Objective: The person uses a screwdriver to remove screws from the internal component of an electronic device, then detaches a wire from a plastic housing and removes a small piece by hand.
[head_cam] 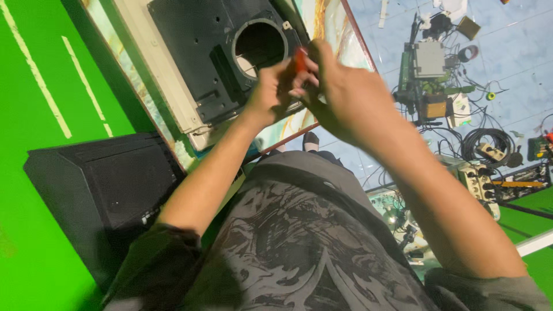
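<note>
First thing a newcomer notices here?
Both hands meet at top centre: the left hand and right hand pinch a small red object above a black panel with a round hole. Bright green floor fills the left; tangled cables and electronics litter the right.

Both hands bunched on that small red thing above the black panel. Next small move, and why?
Probably lower the small red object toward the black panel with the round hole. The left hand and right hand pinch it together just above that panel; what the object is cannot be told.
</note>
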